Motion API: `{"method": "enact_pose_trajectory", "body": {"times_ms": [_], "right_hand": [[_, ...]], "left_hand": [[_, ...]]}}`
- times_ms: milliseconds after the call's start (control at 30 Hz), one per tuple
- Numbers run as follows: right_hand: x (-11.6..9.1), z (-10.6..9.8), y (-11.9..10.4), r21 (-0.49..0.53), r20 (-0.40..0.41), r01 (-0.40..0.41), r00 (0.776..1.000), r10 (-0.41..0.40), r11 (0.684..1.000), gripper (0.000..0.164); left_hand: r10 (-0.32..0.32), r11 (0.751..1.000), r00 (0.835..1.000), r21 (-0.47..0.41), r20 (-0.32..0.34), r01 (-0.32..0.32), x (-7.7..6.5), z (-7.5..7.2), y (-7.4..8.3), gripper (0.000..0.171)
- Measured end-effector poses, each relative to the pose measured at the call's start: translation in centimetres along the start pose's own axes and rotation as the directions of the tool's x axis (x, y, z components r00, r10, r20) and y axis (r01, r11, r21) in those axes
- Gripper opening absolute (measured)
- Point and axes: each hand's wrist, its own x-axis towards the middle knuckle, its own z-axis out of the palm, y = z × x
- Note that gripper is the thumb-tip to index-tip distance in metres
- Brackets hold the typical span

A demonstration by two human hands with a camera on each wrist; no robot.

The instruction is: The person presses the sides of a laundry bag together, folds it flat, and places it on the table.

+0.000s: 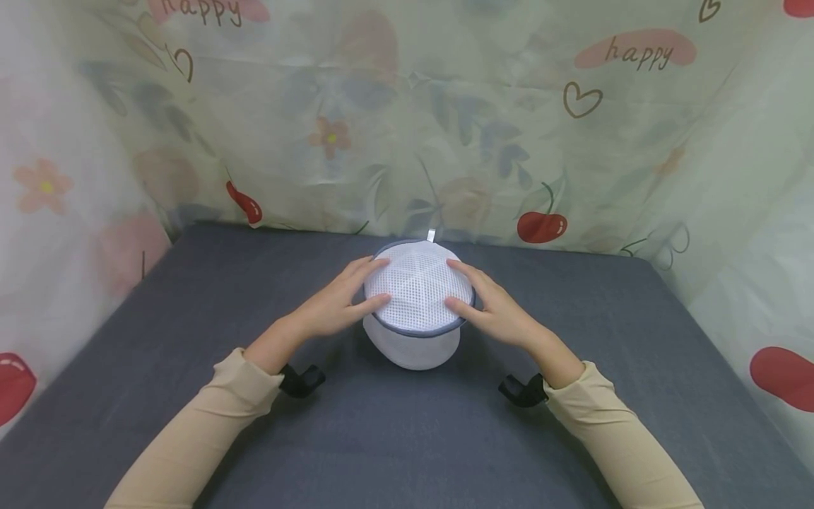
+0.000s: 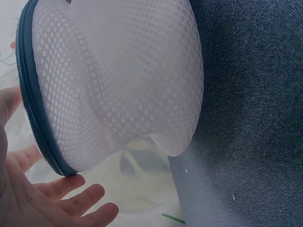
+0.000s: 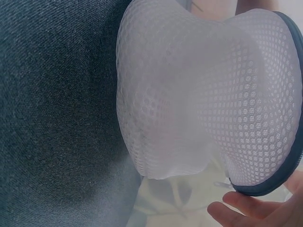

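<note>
A white mesh laundry bag [image 1: 418, 286] with a rounded body and a dark blue zipped rim [image 2: 35, 109] stands upright on the table. My left hand [image 1: 333, 300] is at its left side, thumb and forefinger resting on the mesh top. The other fingers are spread and fairly straight beside the rim in the left wrist view. On the opposite side my right hand [image 1: 499, 307] touches the top likewise with thumb and forefinger, more of its fingers [image 3: 251, 205] extended beside the rim. The bag's lower mesh body [image 3: 156, 99] bulges below the rim and looks slightly creased.
A dark grey cloth covers the table [image 1: 407, 438]. Behind and at both sides hangs a pale printed curtain [image 1: 407, 127] with flowers, cherries and lettering. A small white tab [image 1: 431, 235] sticks up from the bag's far rim. Black straps [image 1: 302, 382] are on both wrists.
</note>
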Motion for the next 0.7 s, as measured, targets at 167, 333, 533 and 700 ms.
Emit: {"method": "enact_pose_trajectory", "body": {"times_ms": [167, 333, 533, 700], "right_hand": [[0.00, 0.05, 0.05, 0.002, 0.005, -0.002, 1.000, 0.002, 1.000, 0.066], [0.01, 0.14, 0.11, 0.000, 0.006, -0.003, 1.000, 0.003, 1.000, 0.066], [-0.03, 0.23, 0.10, 0.002, 0.011, -0.009, 1.000, 0.009, 1.000, 0.067], [-0.04, 0.27, 0.14, 0.002, 0.015, -0.007, 1.000, 0.007, 1.000, 0.067]], "left_hand": [[-0.005, 1.000, 1.000, -0.004, 0.006, 0.005, -0.04, 0.05, -0.03, 0.064], [-0.003, 1.000, 1.000, -0.001, 0.006, 0.003, -0.03, 0.13, -0.16, 0.064], [0.001, 1.000, 1.000, 0.003, 0.006, -0.001, -0.01, 0.23, -0.31, 0.064], [0.003, 1.000, 1.000, 0.004, 0.008, -0.003, -0.02, 0.30, -0.38, 0.064]]}}
